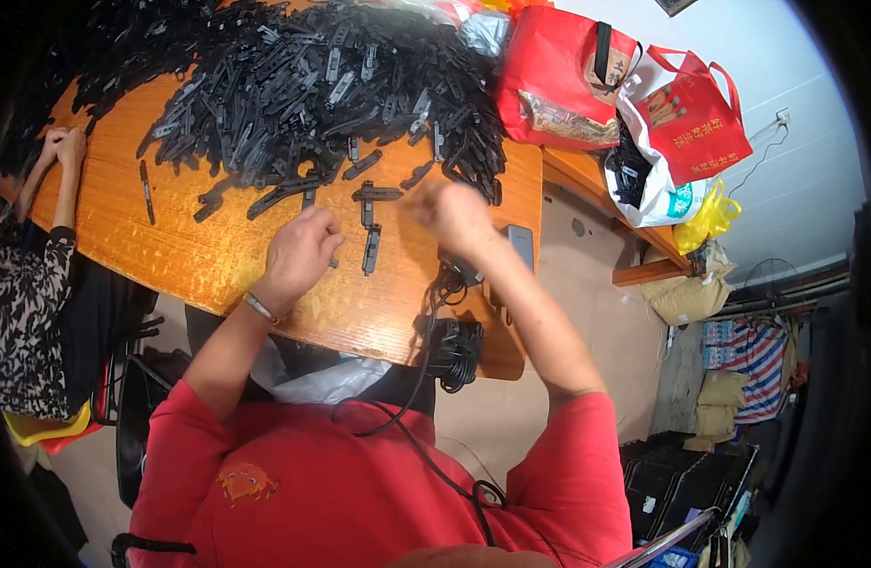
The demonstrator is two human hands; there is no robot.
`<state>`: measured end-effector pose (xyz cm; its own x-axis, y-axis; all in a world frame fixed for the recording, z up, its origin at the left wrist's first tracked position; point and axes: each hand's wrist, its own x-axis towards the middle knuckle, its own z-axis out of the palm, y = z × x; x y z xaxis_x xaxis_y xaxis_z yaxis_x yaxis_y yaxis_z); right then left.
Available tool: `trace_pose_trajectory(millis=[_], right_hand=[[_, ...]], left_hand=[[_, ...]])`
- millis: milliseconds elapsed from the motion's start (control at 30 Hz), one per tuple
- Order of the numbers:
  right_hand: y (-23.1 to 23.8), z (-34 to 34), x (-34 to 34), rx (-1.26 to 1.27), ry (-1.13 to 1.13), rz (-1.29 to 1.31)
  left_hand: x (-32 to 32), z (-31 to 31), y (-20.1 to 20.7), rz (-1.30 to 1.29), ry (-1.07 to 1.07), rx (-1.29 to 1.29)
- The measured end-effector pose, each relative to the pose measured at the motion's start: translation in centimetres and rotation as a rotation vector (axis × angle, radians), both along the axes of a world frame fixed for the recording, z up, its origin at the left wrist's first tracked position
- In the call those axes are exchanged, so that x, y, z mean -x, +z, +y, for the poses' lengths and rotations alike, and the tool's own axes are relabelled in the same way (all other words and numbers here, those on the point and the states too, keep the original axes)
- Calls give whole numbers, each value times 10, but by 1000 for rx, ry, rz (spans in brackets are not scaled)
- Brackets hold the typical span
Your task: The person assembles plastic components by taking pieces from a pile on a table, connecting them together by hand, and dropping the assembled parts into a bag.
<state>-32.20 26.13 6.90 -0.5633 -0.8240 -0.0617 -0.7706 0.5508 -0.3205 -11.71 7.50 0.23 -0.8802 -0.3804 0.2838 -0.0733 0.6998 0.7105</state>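
Note:
My left hand (pixel 301 248) rests low over the wooden table with its fingers curled closed. Small dark bits show at its fingertips, but what it grips is mostly hidden. To the right, my right hand (pixel 456 221) is bent at the wrist above the table, its fingers smeared by motion. Between the hands lie slim black plastic parts: one crosswise (pixel 378 194) over an upright one, and another (pixel 371 249) just nearer to me. A big heap of similar black plastic parts (pixel 312 95) spreads just beyond both hands.
A pen (pixel 148 192) lies left. A grey box-shaped device (pixel 519 248) and a bundled black cable (pixel 451 352) sit by the right edge. Red bags (pixel 558 71) stand back right, beside a white bag (pixel 634 189) of black parts. Another person's hands (pixel 64 147) rest at far left.

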Motion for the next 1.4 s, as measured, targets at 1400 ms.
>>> trace_pose_trajectory(millis=[1400], right_hand=[[21,0,-99,211,-58,-787]], left_hand=[[-56,6,8,-117,-50,-521]])
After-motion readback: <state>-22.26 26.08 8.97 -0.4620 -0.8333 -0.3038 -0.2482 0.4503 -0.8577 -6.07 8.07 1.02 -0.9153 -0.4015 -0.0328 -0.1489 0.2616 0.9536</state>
